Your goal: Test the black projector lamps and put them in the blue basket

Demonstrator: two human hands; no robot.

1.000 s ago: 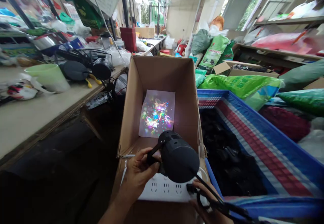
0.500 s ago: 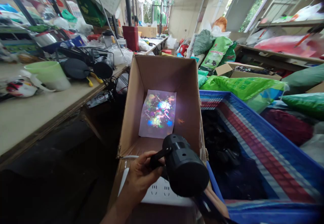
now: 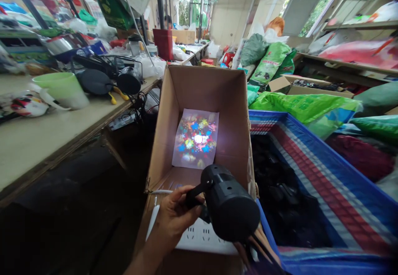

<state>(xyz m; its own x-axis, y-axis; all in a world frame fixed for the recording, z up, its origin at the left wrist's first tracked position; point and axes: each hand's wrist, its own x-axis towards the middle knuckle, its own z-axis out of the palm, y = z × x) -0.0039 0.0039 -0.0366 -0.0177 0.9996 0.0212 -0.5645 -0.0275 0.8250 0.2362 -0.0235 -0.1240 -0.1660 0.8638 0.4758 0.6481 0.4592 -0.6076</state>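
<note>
R hand mostly hidden behind blk projector; grip unclear.

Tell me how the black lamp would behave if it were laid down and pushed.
The black lamp would probably roll, since its body is round. Its bracket, pinched by the left hand, juts from the side, so it might stop the roll. The casing looks smooth and rigid, so it likely won't flex.

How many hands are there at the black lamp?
2: the left hand holds the black lamp by its bracket; the right hand is at the lamp's lower right, partly hidden behind it.
</note>
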